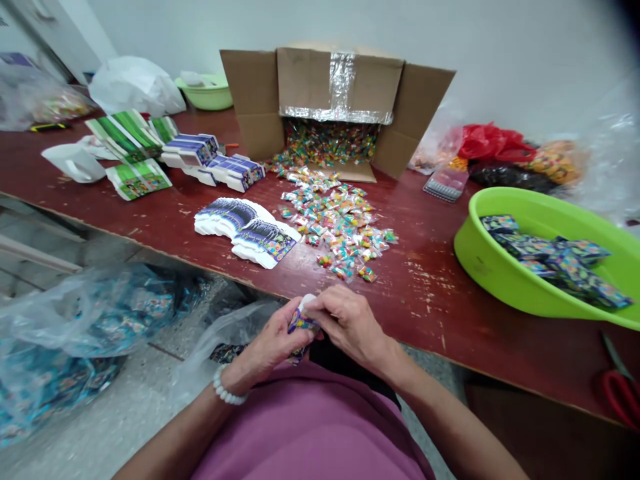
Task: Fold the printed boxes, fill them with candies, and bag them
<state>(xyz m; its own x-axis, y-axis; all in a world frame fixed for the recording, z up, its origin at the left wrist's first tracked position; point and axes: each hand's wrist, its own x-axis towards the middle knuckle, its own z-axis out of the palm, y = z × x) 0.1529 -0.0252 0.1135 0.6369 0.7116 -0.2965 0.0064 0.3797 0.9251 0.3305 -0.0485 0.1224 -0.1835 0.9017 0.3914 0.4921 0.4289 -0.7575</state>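
Note:
Just off the table's front edge, my left hand (274,341) is closed around a small purple printed carton (300,323) with a white end flap. My right hand (349,325) pinches the carton near that flap, its fingertips partly hiding it. Beyond my hands lies a loose heap of small clear packets (340,220) with multicoloured pieces inside. To the left of the heap, flat purple-and-white cartons (247,227) are fanned out in overlapping rows.
An open cardboard box (340,83) spills packets at the back. On the right stands a green basin (475,253) with dark printed packs, near red-handled scissors (620,390). Banded green cartons (139,179), purple carton stacks (237,172) and a white mug (75,163) sit left. Plastic bags (90,333) lie below.

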